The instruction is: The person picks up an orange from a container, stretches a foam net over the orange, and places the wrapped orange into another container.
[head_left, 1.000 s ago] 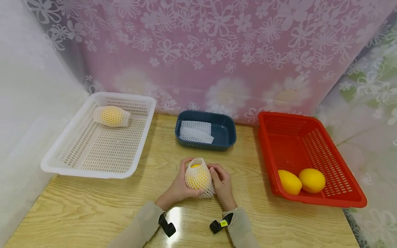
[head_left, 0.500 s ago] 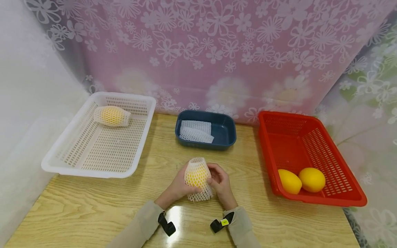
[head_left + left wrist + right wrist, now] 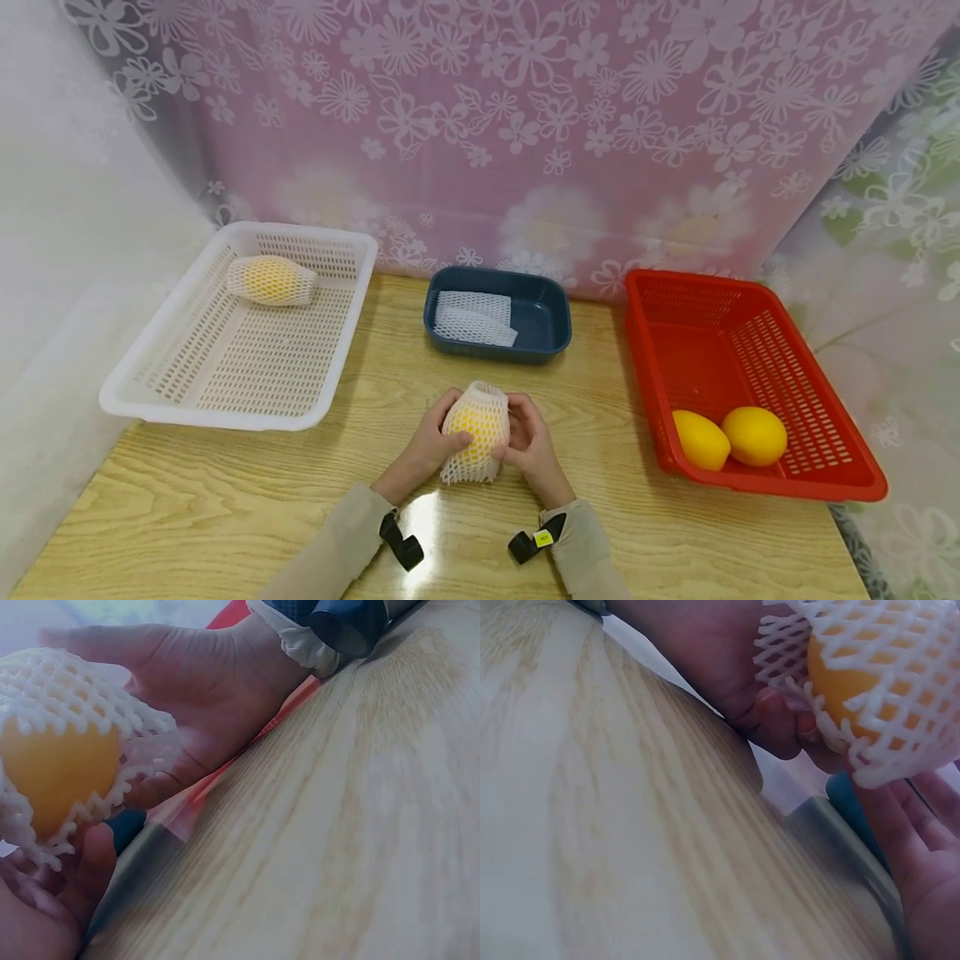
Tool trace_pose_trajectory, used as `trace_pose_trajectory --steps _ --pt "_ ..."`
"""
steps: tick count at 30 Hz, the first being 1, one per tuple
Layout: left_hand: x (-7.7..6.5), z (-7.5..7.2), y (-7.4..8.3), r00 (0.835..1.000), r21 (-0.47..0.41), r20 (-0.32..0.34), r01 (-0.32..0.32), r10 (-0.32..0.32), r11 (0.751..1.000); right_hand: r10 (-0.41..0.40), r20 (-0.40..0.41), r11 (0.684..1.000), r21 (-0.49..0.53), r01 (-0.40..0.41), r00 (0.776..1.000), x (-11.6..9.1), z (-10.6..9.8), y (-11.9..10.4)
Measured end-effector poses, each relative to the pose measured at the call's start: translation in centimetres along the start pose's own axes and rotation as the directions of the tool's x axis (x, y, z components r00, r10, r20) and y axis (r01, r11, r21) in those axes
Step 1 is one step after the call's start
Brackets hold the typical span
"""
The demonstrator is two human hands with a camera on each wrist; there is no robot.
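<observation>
Your left hand [image 3: 431, 443] grips the yellow fruit [image 3: 60, 772] through its white net [image 3: 487, 397]; your right hand [image 3: 536, 450] pinches the net's side. Beyond your fingers sits a blue tray [image 3: 542, 323], a white basket [image 3: 281, 371] left of them, a red basket [image 3: 697, 362] right.

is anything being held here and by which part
A yellow fruit in a white foam net, held by its sides: left hand on one, right hand on the other.
</observation>
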State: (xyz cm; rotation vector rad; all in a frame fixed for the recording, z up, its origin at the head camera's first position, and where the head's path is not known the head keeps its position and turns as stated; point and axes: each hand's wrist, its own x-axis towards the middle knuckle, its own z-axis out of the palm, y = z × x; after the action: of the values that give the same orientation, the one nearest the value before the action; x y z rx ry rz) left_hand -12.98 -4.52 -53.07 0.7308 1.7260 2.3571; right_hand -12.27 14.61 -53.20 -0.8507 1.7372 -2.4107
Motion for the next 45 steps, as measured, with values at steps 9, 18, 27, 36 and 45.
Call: trace_pose_trajectory --steps 9,18,27,36,45 --pt "-0.21 0.12 0.11 0.999 0.078 -0.026 0.034 -0.032 0.996 0.147 0.022 0.989 0.016 -0.147 0.989 0.07 0.48 -0.48" --pt "-0.25 0.28 -0.07 0.997 0.184 -0.009 0.073 -0.073 0.980 0.135 -0.084 0.990 -0.020 -0.137 0.987 0.14 0.30 -0.51" --pt "-0.26 0.34 0.33 0.993 0.169 0.024 0.110 -0.116 0.979 0.096 -0.137 0.995 0.005 -0.096 0.986 0.23 0.10 -0.11" --pt "-0.22 0.33 0.15 0.992 0.160 -0.058 0.124 -0.116 0.979 0.095 -0.167 0.992 -0.065 -0.107 0.981 0.27 0.19 -0.20" --pt "-0.19 0.44 0.25 0.989 0.169 -0.128 0.092 -0.071 0.981 0.121 -0.169 0.980 -0.137 -0.145 0.978 0.33 0.23 -0.48"
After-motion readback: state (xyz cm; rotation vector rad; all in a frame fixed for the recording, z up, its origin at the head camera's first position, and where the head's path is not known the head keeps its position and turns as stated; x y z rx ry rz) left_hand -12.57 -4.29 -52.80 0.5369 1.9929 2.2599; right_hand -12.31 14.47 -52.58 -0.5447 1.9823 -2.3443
